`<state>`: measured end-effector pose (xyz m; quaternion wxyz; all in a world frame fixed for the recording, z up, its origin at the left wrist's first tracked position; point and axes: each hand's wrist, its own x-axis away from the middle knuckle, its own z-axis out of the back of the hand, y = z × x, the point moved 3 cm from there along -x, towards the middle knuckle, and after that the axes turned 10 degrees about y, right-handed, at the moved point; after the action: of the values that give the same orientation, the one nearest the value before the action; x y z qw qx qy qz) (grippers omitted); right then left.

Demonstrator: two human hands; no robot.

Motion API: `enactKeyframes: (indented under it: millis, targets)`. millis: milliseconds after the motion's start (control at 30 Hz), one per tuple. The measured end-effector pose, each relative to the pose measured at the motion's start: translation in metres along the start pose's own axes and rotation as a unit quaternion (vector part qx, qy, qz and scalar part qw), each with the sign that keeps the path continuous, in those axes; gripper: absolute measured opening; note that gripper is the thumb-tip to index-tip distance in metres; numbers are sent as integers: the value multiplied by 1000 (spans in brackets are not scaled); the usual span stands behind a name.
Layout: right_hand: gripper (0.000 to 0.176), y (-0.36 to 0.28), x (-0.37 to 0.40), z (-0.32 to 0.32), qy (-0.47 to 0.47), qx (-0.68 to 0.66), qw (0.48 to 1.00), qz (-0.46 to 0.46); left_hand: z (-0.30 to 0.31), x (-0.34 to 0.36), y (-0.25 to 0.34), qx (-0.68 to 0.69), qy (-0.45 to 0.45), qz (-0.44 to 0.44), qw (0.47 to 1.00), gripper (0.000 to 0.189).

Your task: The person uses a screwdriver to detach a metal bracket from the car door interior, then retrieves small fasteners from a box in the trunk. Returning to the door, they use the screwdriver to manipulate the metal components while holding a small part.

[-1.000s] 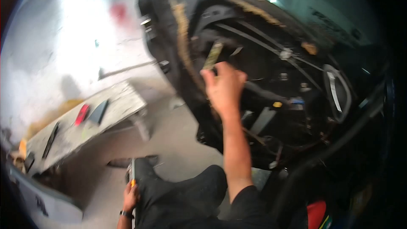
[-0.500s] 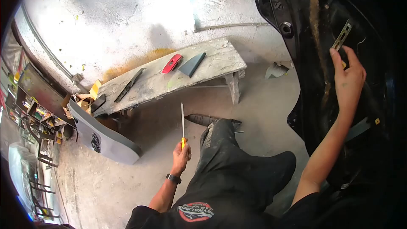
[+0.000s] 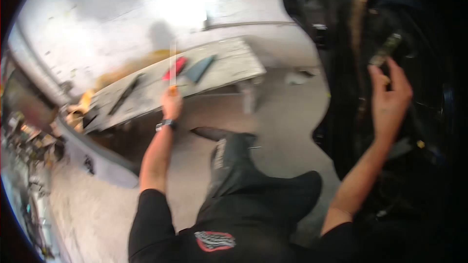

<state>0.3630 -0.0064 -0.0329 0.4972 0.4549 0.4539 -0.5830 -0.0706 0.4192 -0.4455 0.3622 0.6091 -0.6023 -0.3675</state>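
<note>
The right hand pinches the lower end of a metal strip between thumb and fingers, its far end tilted up and away; the strip is in front of the car door, inward from the door's left edge, though blur hides whether they touch. It looks thin, so probably light and stiff, perhaps slick or sharp along its sides; gripping the flat faces near one end should suit it. The left hand is curled around the yellow handle of a screwdriver, shaft pointing up. That should be light and rigid too, with the handle giving the surest hold. Beyond it, on the bench, a red piece lies near the back edge, a grey triangle toward the right end, and a black bar toward the left end.
</note>
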Motion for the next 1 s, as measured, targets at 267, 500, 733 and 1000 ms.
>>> enactKeyframes:
  millis: [267, 500, 733, 1000]
  targets:
    - [34, -12, 33, 36, 138, 66, 988, 36, -64, 19, 33, -540, 145, -295, 775, 22]
    - [22, -21, 85, 49, 128, 2, 992, 8, -75, 21, 40, -572, 167, -249, 764, 24]
    - [24, -28, 91, 33, 101, -48, 994, -9, -78, 17, 46, -602, 126, -226, 756, 24]
    - [26, -49, 121, 26, 42, -109, 993, -5, -34, -17, 14, -585, 157, -353, 713, 24]
